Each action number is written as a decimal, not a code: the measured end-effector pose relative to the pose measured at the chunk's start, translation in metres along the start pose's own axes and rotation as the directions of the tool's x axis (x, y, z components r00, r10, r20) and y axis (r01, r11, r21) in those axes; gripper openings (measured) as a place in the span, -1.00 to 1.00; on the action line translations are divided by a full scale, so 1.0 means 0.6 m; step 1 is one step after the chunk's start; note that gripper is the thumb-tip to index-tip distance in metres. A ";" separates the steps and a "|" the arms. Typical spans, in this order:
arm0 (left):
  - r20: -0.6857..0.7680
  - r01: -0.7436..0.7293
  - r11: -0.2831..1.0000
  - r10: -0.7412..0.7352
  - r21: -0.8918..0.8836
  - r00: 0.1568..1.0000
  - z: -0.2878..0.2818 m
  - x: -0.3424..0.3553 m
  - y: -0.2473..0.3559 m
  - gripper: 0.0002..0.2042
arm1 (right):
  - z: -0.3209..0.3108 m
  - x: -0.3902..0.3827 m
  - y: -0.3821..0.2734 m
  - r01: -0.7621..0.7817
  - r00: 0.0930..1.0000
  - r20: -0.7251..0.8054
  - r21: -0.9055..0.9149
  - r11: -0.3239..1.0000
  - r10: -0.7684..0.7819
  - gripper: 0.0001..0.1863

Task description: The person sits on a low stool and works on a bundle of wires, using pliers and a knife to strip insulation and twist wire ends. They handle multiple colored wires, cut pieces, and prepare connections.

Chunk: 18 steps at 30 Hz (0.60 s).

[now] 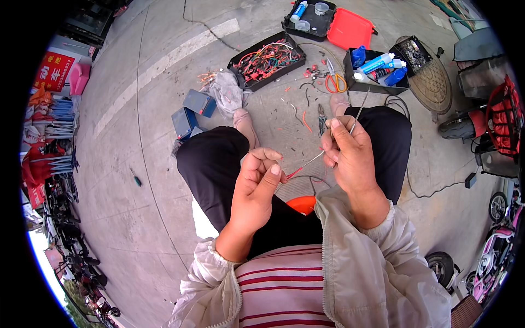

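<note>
My left hand (254,188) is closed in a pinch over my lap, thumb against the fingers. From its fingertips a short red wire (294,174) sticks out toward the right. My right hand (348,150) is raised above my right knee, closed on a thin grey strand (359,105) that rises past the fingers. Another stretch of thin silvery strand runs down from this hand to the red wire; whether both are one piece I cannot tell. Between my feet lie pliers (321,117) and orange-handled scissors (334,81).
A black tray (299,60) holds tangled wires. A black box (403,87) carries blue-and-white tubes; an open red-lidded case (350,30) stands behind. Dark blue battery blocks (199,103) sit by my left foot, a screwdriver (135,177) lies far left, and an orange container (301,205) is under my lap.
</note>
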<state>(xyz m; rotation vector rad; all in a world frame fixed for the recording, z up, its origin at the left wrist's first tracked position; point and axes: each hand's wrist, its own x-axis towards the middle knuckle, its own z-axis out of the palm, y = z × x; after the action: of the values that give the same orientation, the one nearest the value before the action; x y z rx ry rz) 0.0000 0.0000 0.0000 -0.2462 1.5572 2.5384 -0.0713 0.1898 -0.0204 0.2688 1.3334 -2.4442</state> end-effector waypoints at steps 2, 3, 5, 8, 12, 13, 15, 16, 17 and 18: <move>0.010 -0.065 0.995 0.064 0.073 0.998 0.002 0.004 -0.001 -0.78 | 0.014 -0.001 -0.005 0.026 0.999 0.023 0.073 0.997 -0.028 -0.73; -0.013 -0.057 0.997 0.056 -0.053 0.998 0.006 0.008 -0.001 -0.78 | 0.023 -0.003 -0.005 0.013 0.998 0.053 0.076 0.997 -0.017 -0.74; -0.055 -0.045 0.952 0.030 -0.303 0.998 0.012 0.016 0.000 -0.79 | 0.041 -0.014 0.002 -0.015 0.994 0.111 0.078 0.997 0.006 -0.75; 0.000 -0.020 0.891 0.023 -0.453 1.000 0.004 0.027 -0.004 -0.78 | 0.045 -0.022 0.016 0.000 0.980 0.198 -0.065 0.998 0.012 -0.80; -0.047 -0.033 0.866 0.011 -0.499 0.999 0.007 0.026 -0.008 -0.78 | 0.037 -0.034 0.018 -0.130 0.966 0.204 -0.155 0.979 0.160 -0.86; -0.048 -0.045 0.865 0.024 -0.499 0.999 0.006 0.027 -0.010 -0.77 | 0.037 -0.033 0.018 -0.111 0.964 0.216 -0.216 0.970 0.158 -0.87; -0.051 -0.068 0.864 0.049 -0.500 0.997 0.003 0.029 -0.016 -0.74 | 0.038 -0.033 0.018 -0.069 0.958 0.240 -0.335 0.940 0.156 -0.88; -0.062 -0.068 0.865 0.043 -0.497 0.997 0.004 0.028 -0.015 -0.72 | 0.036 -0.034 0.020 -0.090 0.962 0.221 -0.287 0.954 0.157 -0.88; -0.074 -0.068 0.867 0.037 -0.494 0.997 0.007 0.027 -0.014 -0.69 | 0.034 -0.034 0.023 -0.109 0.966 0.203 -0.239 0.965 0.160 -0.87; -0.084 -0.070 0.867 0.032 -0.493 0.996 0.011 0.027 -0.012 -0.67 | 0.032 -0.033 0.025 -0.126 0.969 0.185 -0.191 0.973 0.162 -0.87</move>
<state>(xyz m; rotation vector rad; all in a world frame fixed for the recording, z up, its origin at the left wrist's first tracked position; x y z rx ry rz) -0.0147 0.0098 -0.0068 -0.3629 0.9036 2.9624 -0.0471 0.1701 -0.0154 0.0704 1.3808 -2.1523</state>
